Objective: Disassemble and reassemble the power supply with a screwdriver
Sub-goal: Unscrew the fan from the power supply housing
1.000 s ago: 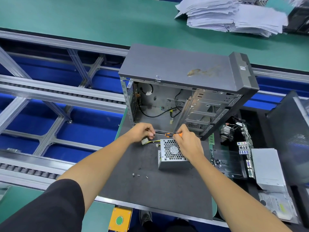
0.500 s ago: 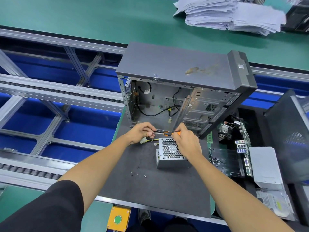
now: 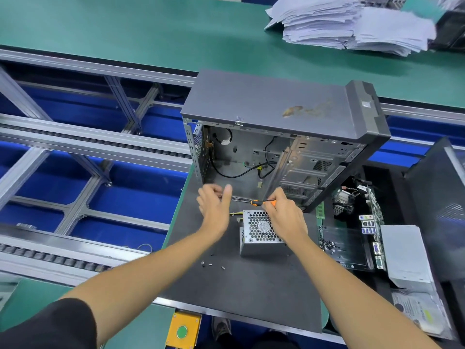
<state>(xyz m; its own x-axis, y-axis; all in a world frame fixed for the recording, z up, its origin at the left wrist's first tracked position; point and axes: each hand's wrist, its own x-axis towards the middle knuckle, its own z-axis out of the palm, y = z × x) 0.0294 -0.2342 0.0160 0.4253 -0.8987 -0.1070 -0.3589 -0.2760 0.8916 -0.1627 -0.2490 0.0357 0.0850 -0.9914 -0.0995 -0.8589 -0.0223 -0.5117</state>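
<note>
The silver power supply lies fan grille up on the dark mat, its yellow wires and small connector trailing to its left. My right hand grips the orange and black handle of the screwdriver, which lies level just behind the supply and points left. My left hand is at the far end of the shaft, fingers curled round the tip and thumb raised. Three loose screws lie on the mat in front of my left forearm.
The open grey computer case stands just behind my hands with black cables inside. To the right lie a motherboard, a white drive box and a dark side panel. Paper stacks sit on the far green bench. A conveyor frame runs at left.
My left hand has left the wire connector and risen to the tip of the screwdriver shaft. My right hand has kept its grip on the handle.
</note>
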